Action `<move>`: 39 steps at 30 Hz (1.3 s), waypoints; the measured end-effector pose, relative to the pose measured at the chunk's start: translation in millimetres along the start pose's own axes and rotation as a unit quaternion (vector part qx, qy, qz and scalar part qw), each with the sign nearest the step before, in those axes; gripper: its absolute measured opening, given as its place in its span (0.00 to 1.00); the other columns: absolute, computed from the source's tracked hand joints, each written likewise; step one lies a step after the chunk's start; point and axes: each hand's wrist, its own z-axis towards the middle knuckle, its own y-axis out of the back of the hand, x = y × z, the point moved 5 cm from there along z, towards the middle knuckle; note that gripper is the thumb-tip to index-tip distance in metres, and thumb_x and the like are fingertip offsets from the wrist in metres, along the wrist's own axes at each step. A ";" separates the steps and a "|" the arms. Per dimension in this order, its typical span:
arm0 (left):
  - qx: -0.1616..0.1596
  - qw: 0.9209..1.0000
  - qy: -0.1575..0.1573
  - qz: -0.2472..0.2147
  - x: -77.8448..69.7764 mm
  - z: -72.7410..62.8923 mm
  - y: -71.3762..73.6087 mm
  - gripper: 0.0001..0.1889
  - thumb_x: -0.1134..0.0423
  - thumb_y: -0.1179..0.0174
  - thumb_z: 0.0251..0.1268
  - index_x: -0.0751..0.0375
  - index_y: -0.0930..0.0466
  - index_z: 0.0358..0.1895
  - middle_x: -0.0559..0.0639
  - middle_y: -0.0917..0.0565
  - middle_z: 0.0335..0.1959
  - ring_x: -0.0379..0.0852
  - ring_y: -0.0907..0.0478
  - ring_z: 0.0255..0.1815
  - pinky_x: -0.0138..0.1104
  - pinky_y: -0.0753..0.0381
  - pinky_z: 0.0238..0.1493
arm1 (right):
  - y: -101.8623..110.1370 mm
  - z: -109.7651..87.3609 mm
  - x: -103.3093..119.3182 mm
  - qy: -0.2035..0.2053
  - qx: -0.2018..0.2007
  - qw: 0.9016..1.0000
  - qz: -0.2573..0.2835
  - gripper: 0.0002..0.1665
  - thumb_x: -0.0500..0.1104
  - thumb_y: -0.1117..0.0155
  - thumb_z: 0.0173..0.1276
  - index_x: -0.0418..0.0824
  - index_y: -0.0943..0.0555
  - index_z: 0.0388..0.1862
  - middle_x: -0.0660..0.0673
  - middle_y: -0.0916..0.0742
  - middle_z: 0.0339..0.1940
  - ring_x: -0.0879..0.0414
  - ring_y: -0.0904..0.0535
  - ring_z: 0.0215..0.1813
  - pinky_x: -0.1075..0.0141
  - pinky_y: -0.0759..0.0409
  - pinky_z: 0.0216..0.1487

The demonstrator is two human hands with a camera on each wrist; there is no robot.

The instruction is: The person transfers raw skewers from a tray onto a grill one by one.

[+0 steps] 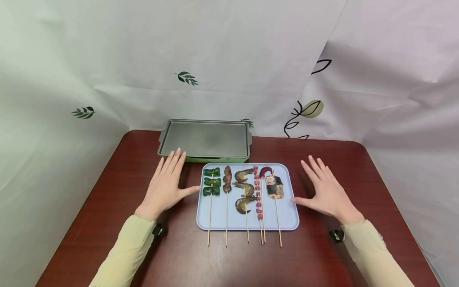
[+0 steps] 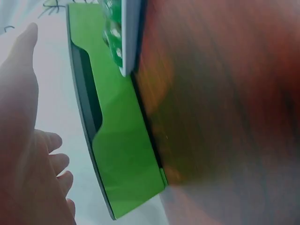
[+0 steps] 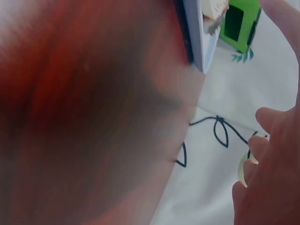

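Note:
A pale blue tray (image 1: 290, 217) lies on the table with several skewers across it, their sticks reaching past its front edge. From left to right come folded green vegetable pieces (image 1: 212, 182), brown meat (image 1: 227, 179), shrimp (image 1: 245, 204), small red chunks (image 1: 259, 204), a dark red curled piece (image 1: 265, 171) and fish chunks (image 1: 275, 189). My left hand (image 1: 161, 189) hovers left of the tray, fingers straight and spread, thumb tip right at its edge. On the other side my right hand (image 1: 328, 195) is spread likewise, its thumb tip by the right edge. Neither holds anything.
Behind the tray stands a flat grey griddle (image 1: 206, 139) on a green base (image 2: 126, 154) with a cut-out in its side. White cloth (image 1: 229, 59) with leaf prints hangs behind and beside the dark red wooden table (image 1: 229, 263).

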 end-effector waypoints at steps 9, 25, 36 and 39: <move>-0.032 0.999 -0.026 -0.034 -20.2 -17.6 -2.9 0.62 0.27 0.34 0.55 0.67 0.49 0.81 0.64 0.46 0.80 0.61 0.51 0.80 0.54 0.54 0.79 | -15.9 -21.6 19.0 0.041 0.021 0.999 0.000 0.82 0.82 0.27 0.41 0.31 0.43 0.80 0.35 0.43 0.82 0.35 0.49 0.80 0.44 0.48 0.78; 0.032 0.987 0.020 -0.157 -59.8 -51.5 -20.5 0.57 0.30 0.34 0.58 0.68 0.45 0.79 0.61 0.43 0.80 0.60 0.46 0.79 0.56 0.43 0.76 | -37.9 -38.4 40.2 0.059 0.030 0.998 0.020 0.85 0.85 0.29 0.38 0.28 0.42 0.79 0.32 0.40 0.81 0.35 0.45 0.79 0.45 0.43 0.77; 0.046 0.944 0.126 -0.302 -82.8 -61.3 -19.8 0.39 0.51 0.26 0.62 0.71 0.28 0.70 0.64 0.20 0.61 0.58 0.18 0.56 0.50 0.19 0.58 | -44.4 -36.7 42.8 0.051 0.055 0.997 0.020 0.82 0.85 0.32 0.43 0.29 0.44 0.80 0.33 0.43 0.82 0.38 0.48 0.80 0.51 0.48 0.79; 0.054 0.925 0.163 -0.340 -83.4 -60.4 -20.6 0.35 0.54 0.25 0.61 0.72 0.25 0.66 0.61 0.16 0.54 0.53 0.14 0.47 0.44 0.14 0.50 | -46.2 -36.5 44.0 0.047 0.065 0.997 0.020 0.82 0.85 0.33 0.44 0.29 0.46 0.81 0.34 0.44 0.82 0.39 0.49 0.81 0.57 0.53 0.81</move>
